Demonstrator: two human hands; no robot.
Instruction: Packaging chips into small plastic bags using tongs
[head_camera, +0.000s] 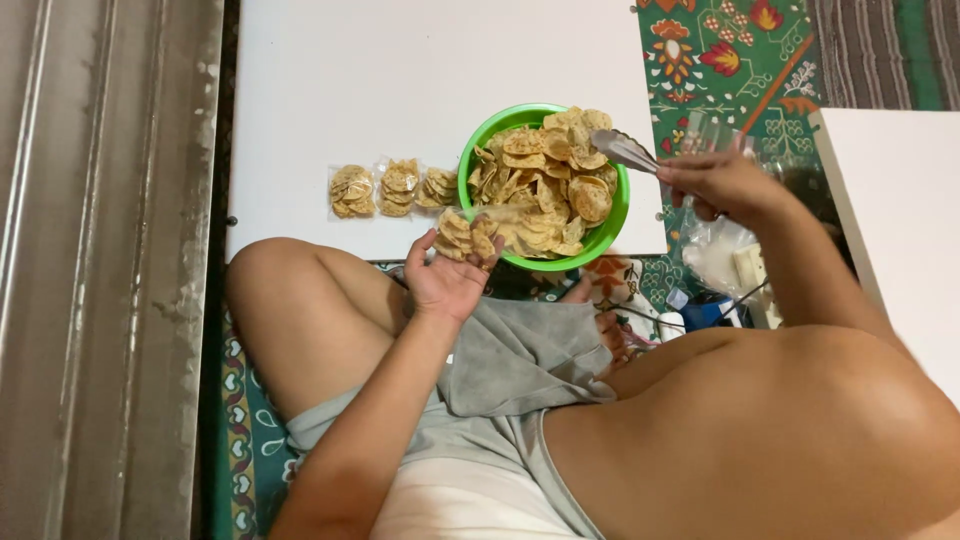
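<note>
**Holding a bag of crackers beside a green bowl**

Sitting cross-legged on a patterned green mat (745, 60), a person works at a low white table (400, 90), seen from above. Their left hand (450, 275) is raised palm up, the fingers curled loosely around a small clear bag of round golden crackers (462, 236), which it holds just at the near rim of a green plastic bowl (612, 215). The bowl stands at the table's front edge and is heaped with the same crackers (545, 180).

Their right hand (715, 183) hovers to the right of the bowl, fingers closed around the handle of metal tongs (625, 150). The tong tips reach over the bowl's far right rim, above the heap; whether they grip a cracker cannot be told.

Three filled bags (393, 188) lie in a row on the table, just left of the bowl. A pile of clear plastic bags (718, 250) rests on the mat below the right hand.
</note>
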